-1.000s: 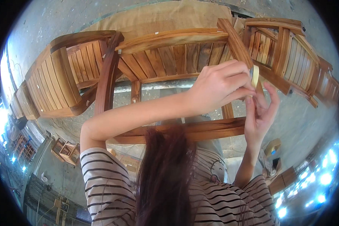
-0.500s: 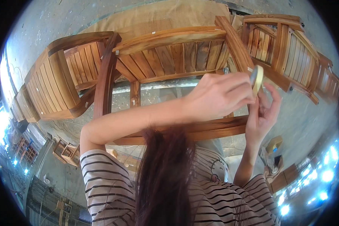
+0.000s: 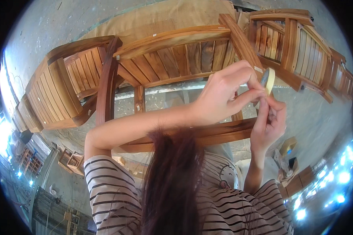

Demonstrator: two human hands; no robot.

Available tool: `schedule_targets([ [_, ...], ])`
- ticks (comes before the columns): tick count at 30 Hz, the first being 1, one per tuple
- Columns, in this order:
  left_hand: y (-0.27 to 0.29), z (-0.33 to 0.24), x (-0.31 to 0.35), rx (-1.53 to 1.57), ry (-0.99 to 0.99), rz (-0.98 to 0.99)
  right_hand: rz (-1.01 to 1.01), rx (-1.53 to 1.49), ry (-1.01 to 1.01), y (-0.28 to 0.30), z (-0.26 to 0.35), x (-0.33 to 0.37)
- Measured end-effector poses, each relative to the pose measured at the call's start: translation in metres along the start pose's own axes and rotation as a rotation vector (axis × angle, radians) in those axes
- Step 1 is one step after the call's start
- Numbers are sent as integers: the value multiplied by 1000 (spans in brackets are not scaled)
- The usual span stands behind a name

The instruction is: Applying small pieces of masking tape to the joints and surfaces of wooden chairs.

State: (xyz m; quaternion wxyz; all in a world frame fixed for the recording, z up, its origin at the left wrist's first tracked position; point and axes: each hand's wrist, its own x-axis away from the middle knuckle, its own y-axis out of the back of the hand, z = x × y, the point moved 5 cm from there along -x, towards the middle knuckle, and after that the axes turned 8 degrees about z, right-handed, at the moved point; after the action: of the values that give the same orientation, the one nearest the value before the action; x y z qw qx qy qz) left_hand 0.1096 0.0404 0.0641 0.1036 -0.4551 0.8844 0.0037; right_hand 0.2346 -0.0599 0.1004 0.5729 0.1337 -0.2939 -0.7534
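A narrow roll of pale yellow tape [image 3: 269,81] stands on edge between my two hands, above the right end of a wooden chair frame. My left hand [image 3: 227,90] reaches across from the left, its bent fingers and thumb closed at the roll's near side. From below, my right hand [image 3: 268,123] meets it, thumb and forefinger pinched together at the roll's lower edge. Whether a loose strip of tape lies between the fingertips cannot be made out. Beneath my hands is the slatted wooden chair [image 3: 172,60], with small white tabs on its rails.
Another slatted wooden chair [image 3: 53,94] stands at the left, and more wooden chair frames [image 3: 292,43] at the right. Tan sheeting [image 3: 168,15] lies on the floor beyond. A wooden rail [image 3: 223,131] crosses just in front of my body. Small wooden stools [image 3: 72,160] stand lower left.
My right hand's fingers have drawn together into a pinch under the tape roll. My left hand has turned, with its knuckles higher. The view has shifted slightly.
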Motion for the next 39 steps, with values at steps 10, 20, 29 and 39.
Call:
schedule_targets([
  [10, 83, 148, -33, -857, 5, -59, -61, -178, 28, 2, 0, 1],
  [20, 74, 210, -43, -759, 357, 274, -45, -235, 49, 1, 0, -6],
  [29, 59, 205, -68, -758, 221, 258, -39, -297, 70, 2, 0, -8],
  [39, 26, 178, -63, -1212, -133, 303, 5, -258, 72, 0, 0, -9],
])
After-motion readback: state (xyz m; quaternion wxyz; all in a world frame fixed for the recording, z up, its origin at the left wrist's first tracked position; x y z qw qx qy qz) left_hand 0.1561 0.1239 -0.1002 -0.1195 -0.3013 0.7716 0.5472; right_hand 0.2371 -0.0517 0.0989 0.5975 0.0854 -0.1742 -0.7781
